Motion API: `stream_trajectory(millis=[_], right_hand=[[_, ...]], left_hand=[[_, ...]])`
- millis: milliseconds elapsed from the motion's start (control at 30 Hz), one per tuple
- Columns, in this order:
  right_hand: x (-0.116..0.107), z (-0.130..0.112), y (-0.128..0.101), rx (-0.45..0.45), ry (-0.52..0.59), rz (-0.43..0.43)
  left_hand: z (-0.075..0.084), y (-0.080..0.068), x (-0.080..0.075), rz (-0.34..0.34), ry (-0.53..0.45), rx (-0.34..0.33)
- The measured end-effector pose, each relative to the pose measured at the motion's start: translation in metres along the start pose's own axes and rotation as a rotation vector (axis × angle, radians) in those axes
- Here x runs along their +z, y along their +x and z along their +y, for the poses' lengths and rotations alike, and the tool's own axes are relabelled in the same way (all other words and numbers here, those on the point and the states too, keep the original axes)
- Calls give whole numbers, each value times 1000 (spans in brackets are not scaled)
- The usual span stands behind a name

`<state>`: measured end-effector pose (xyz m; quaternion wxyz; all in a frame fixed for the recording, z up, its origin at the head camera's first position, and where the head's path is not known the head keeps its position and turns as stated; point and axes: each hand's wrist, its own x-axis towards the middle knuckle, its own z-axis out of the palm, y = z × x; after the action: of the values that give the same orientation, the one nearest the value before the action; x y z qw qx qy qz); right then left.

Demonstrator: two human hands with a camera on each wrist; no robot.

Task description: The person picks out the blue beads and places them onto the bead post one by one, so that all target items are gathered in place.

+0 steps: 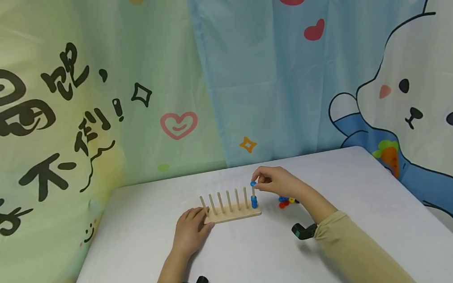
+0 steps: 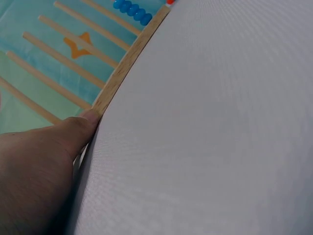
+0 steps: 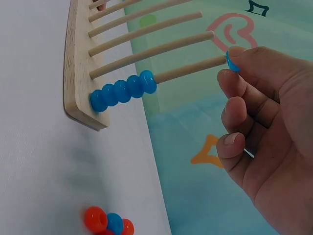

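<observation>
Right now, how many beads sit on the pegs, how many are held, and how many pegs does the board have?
Blue beads stacked on the end peg: 5
Blue bead held by the right hand at the peg tip: 1
Pegs on the board: 6
Total blue beads on or at the peg: 6
Loose pile beside the board: too small to count.

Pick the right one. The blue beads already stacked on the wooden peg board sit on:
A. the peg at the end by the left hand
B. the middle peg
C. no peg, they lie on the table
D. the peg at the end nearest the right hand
D: the stacked blue beads sit low on the end peg of the wooden peg board, where the right hand pinches another blue bead at its tip; the left hand rests at the other end.
</observation>
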<state>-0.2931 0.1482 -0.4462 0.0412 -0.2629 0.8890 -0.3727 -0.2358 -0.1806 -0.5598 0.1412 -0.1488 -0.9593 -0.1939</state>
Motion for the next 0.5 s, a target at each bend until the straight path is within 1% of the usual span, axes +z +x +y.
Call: stream_trajectory(millis=[167,367,500], right_hand=[[4,3,3,9,-9,-11],[9,7,1,39,28,-34],[14,12,0,47,30,-39]], left_hand=[[2,0,-2,0,0,2],[3,0,-3,-6,4,-4],[3,0,-3,-8,1,-8]])
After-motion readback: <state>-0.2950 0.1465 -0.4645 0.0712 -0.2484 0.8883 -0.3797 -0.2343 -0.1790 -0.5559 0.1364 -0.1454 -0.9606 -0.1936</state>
